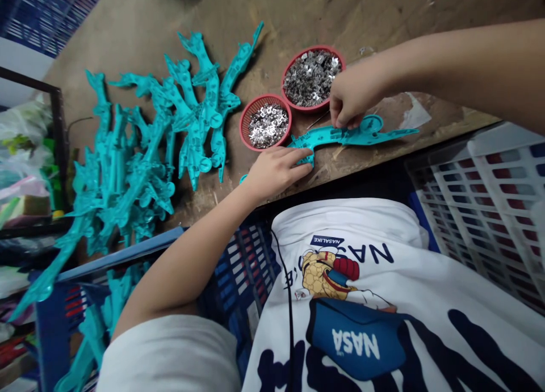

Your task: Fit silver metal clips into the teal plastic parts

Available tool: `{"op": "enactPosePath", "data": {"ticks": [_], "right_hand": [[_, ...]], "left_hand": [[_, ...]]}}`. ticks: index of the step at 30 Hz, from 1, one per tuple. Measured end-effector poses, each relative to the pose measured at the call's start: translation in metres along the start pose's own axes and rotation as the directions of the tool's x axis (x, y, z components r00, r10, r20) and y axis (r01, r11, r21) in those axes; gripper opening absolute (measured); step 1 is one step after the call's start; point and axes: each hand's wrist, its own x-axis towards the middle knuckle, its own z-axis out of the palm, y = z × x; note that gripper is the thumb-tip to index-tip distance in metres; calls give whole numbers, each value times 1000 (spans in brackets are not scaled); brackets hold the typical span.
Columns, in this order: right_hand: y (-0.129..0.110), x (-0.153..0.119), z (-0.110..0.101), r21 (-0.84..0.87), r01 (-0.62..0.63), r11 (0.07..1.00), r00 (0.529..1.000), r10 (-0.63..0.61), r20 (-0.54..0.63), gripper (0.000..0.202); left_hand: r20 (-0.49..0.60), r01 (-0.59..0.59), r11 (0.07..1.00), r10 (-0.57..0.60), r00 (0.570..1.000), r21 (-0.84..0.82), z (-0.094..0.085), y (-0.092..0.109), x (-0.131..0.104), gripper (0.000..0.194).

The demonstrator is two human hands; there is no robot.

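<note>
Bendy blue-green piece near the table edge: it could slip if the left hand lets up.

Say a clock lies on the picture, with the blue-green piece (366,137) at its middle. The left hand (279,171) is at 8 o'clock, fingers laid over that end; its thumb is hidden, so I can't tell if it grips. The right hand (351,100) is at 12 o'clock, fingers curled and tips down on the piece; I can't tell if they pinch a metal bit. The small red basket (246,119) sits at 9 o'clock, the big red basket (313,47) between 10 and 11. The right wrist might bump the big one and spill its metal bits (310,77).
</note>
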Motion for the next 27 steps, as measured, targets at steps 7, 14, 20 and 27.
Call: {"op": "enactPosePath", "data": {"ticks": [7, 14, 20, 27], "right_hand": [[-2, 2, 5, -138, 82, 987, 996, -85, -19, 14], [-17, -10, 18, -419, 265, 868, 952, -304, -28, 12], [-17, -17, 10, -489, 395, 778, 900, -435, 35, 25], [-21, -30, 3, 187, 547, 816, 837, -529, -140, 39]], "left_hand": [[39, 19, 996, -16, 999, -90, 4, 0, 3, 42], [96, 88, 992, -79, 992, -91, 1, -1, 6, 36], [-14, 97, 989, -99, 995, -114, -11, -2, 2, 37], [-206, 192, 980, -197, 958, -45, -13, 8, -2, 31]]}}
